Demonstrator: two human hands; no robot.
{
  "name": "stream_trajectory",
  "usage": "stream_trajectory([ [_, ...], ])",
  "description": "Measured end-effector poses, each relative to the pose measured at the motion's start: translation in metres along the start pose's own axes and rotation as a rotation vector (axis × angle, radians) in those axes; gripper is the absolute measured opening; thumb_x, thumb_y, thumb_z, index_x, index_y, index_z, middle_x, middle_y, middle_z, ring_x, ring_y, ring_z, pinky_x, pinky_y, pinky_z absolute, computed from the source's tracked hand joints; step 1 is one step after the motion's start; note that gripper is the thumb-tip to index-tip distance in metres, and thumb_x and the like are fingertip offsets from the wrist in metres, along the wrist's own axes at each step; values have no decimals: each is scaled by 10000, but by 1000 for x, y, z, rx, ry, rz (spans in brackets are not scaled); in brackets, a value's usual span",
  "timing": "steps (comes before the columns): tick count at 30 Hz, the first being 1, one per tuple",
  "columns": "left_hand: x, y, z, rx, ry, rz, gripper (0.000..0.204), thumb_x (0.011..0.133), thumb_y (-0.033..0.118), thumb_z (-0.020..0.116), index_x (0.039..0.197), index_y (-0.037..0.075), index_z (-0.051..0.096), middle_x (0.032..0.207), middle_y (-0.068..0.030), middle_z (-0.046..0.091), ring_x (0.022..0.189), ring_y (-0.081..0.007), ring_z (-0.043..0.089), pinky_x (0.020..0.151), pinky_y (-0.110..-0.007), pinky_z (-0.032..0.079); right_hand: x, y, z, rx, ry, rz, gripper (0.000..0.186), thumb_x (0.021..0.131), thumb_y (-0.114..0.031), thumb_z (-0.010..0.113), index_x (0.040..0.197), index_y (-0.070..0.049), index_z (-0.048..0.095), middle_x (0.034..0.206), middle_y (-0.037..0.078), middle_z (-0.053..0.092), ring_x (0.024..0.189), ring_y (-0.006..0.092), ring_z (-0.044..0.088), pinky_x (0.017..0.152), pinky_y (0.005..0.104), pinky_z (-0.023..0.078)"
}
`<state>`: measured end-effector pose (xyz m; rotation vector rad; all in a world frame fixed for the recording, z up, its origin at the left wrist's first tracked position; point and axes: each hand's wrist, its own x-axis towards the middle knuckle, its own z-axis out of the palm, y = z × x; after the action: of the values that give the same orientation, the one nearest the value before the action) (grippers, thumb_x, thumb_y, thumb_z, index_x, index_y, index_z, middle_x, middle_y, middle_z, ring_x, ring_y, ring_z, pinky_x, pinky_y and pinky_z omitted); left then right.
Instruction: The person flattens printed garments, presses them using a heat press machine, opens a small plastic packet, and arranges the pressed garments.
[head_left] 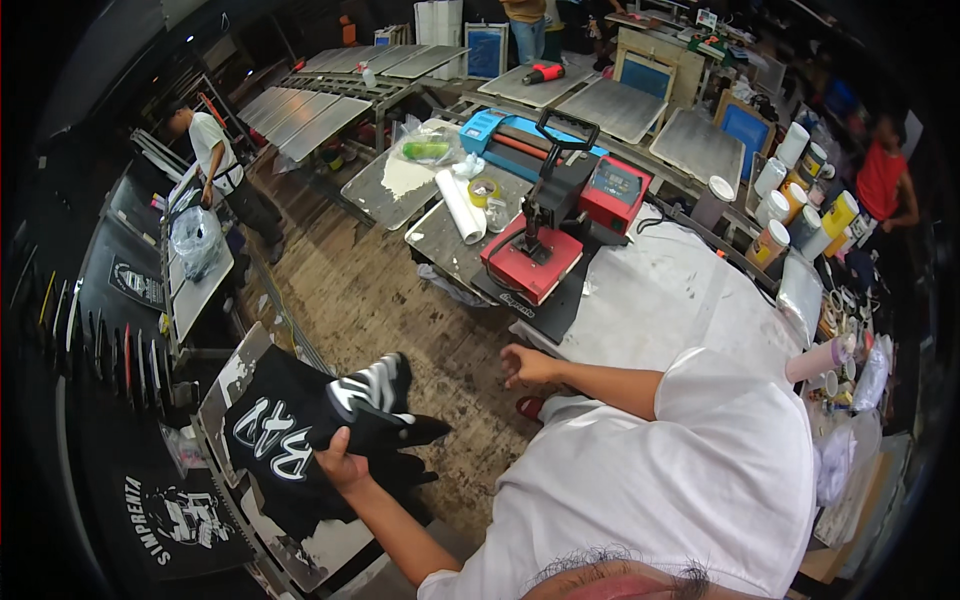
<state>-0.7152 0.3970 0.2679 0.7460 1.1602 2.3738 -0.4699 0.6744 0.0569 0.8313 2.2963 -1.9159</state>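
shirt (pixel 300 430), black with a white print, sits bunched in the left hand (pixel 340 462), thumb on top and the fingers (pixel 330 470) curled under a fold of cloth, so that hand is closed on the fabric. the rest of the garment spreads away from the fingers to the left and below, over a paint-stained platen (pixel 240 370) whose pale edge shows beyond the cloth. the printed part lies just left of the thumb, and a second printed fold rises just above the fingers.

to handle it well, i'd judge the grip should stay on the fold, away from the print, and the cloth be drawn flat and square on the platen rather than dragged, so the print neither creases nor smears.

right hand (pixel 522 365) hangs free over the floor, well right of the shirt, its fingers loosely curled and holding nothing. it could take the far edge to help spread the cloth.

beyond that hand stands a bench (pixel 660 300) with a white cover, and on it a red heat press (pixel 540 255) with a black handle. a white roll (pixel 462 208) and a tape ring (pixel 483 190) lie further back. far off left, another person (pixel 215 160) bends over a bench of their own.
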Motion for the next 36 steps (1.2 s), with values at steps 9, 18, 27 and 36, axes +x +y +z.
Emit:
stream_trajectory([
  [9,-37,17,72,-123,-179,-134,675,586,48,580,1220,-153,464,1055,-254,639,937,-345,659,907,-412,507,-18,9,-21,260,-412,169,725,655,-145,857,1276,1,512,1252,98,593,1171,241,535,1008,347,419],
  [18,-26,40,97,48,-88,-62,969,515,19,530,1434,-116,251,1352,-253,471,1190,-330,538,1057,-372,394,-60,19,-20,332,-514,427,451,748,-64,739,1162,48,598,1141,110,658,1067,209,608,959,340,458],
  [27,-95,127,-36,493,-117,-88,667,976,464,392,1315,-109,441,1269,-199,555,1161,-291,541,1009,-398,399,-97,-179,-106,632,-382,-312,574,772,40,648,1327,-21,510,1292,83,569,1171,163,522,1011,304,412],
  [36,-12,-71,113,326,-727,-284,903,704,131,824,1437,1,314,1441,-129,371,1326,-239,387,1116,-367,280,-30,-215,-40,-102,-949,-764,419,681,51,665,1092,15,591,1100,111,636,1050,192,577,940,328,442],
])
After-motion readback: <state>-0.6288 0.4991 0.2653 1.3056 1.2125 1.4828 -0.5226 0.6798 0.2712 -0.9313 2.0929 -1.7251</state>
